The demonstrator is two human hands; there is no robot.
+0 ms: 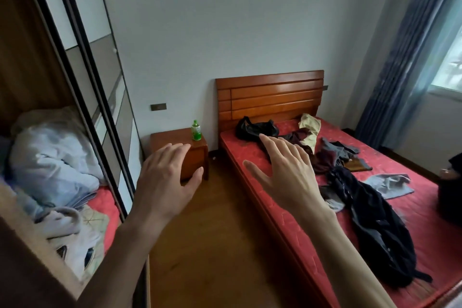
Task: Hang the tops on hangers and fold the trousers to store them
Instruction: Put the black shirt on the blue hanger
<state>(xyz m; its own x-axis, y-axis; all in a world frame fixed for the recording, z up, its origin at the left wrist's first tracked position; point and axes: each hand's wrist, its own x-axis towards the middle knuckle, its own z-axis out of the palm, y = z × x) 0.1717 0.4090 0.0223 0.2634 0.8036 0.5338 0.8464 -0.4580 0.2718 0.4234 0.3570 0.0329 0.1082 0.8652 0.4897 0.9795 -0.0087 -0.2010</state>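
The fingers (280, 147) of the right hand (287, 172) are held straight and close together with the thumb spread to the side, and nothing is gripped by them; the fingers (172, 151) of the left hand (165, 182) are likewise extended and only slightly bent, with nothing held. Both hands are raised in the air, palms turned away, the left one seen before a wooden nightstand (192, 155), the right one seen over the near edge of a bed (250, 157) covered in red. The clothes to be sorted are strewn over that bed: a long black garment (375, 230) is laid with its long axis running from the middle of the mattress towards the near foot end, a grey piece (390, 184) is spread just beside it, a dark red and a pale yellow garment (310, 125) are heaped nearer the headboard (270, 95), and a black bag (255, 129) is set against it. A green bottle (196, 130) is stood upright on the nightstand. To the left, an open wardrobe (27, 70) with sliding doors is seen, with pale bundled bedding (52, 160) stowed on its shelf. A blue curtain (410, 57) is hung by the window at the right.
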